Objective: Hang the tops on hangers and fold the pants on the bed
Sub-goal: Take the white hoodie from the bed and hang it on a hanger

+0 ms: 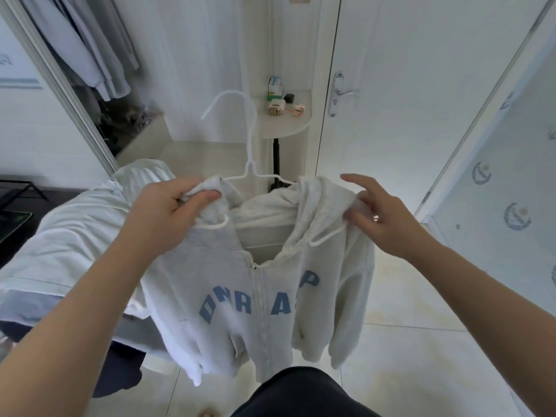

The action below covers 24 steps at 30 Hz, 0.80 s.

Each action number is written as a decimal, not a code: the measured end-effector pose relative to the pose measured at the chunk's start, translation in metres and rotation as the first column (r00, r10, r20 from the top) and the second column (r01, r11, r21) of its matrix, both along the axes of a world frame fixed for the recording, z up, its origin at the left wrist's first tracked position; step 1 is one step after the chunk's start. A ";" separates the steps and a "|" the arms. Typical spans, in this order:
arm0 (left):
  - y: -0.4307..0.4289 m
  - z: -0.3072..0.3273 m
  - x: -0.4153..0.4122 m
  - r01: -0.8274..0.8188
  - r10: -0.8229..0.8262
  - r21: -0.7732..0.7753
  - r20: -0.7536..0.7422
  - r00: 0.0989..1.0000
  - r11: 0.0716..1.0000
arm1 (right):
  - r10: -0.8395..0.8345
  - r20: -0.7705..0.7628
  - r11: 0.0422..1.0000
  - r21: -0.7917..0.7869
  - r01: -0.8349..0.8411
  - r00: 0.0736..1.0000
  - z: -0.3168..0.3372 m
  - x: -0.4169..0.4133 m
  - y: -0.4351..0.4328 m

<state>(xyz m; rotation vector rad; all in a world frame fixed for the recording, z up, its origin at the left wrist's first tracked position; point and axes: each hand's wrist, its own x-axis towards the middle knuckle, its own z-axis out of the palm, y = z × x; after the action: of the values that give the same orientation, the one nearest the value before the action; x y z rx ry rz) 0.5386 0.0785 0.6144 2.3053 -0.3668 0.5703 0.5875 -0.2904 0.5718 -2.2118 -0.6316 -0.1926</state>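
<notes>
One hoodie (240,296): pale grey, zip front, blue letters across the chest. It is held up mid-view above the tiled floor (406,341), just right of the bed (69,236). The zip is done up to the chest, the collar is open above it, and the sleeves and hem hang free.

One hanger (249,145): white wire, hook upright with its tip pointing far-left. Its arms run inside the hoodie's neck, and the lower bar shows through the open collar.

Two hands, bare.
- Left hand (168,206): fingers and thumb curled tight round a bunch of fabric at the hoodie's left shoulder, where the hanger's left arm enters.
- Right hand (382,218): index finger stretched out over the right shoulder, other fingers and thumb bent onto the fabric beside the hood, pinching it.

Two drawstrings (328,236), white, one looping below each hand.

One bed, left, covered with pale cloth. Dark cloth (120,371) hangs at its near corner.

One wardrobe (90,55), far left, open, with several pale garments hung inside.

One shelf (288,127), far centre, white and rounded, carrying a few small boxes and gadgets too small to name.

One door (406,85), far right, white, with a metal handle (341,93).
</notes>
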 end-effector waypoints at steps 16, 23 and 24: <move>-0.016 0.027 0.015 0.135 -0.154 0.263 0.054 0.987 0.955 | -0.015 -0.357 0.978 0.190 0.089 0.934 0.129 0.049 0.062; -0.010 0.038 0.011 0.010 -0.025 0.142 0.105 0.994 0.990 | 0.197 -0.315 0.970 -0.077 -0.232 0.928 0.108 0.026 0.055; -0.012 0.041 0.011 0.006 -0.022 0.154 0.102 0.995 0.988 | 0.223 -0.268 0.962 -0.094 -0.256 0.937 0.106 0.022 0.059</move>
<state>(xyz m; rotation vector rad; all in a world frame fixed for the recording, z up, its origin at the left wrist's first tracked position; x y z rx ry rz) 0.5491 0.0669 0.6550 2.4239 -0.4921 0.6771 0.6091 -0.2313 0.6781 -2.2078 -0.7788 0.2632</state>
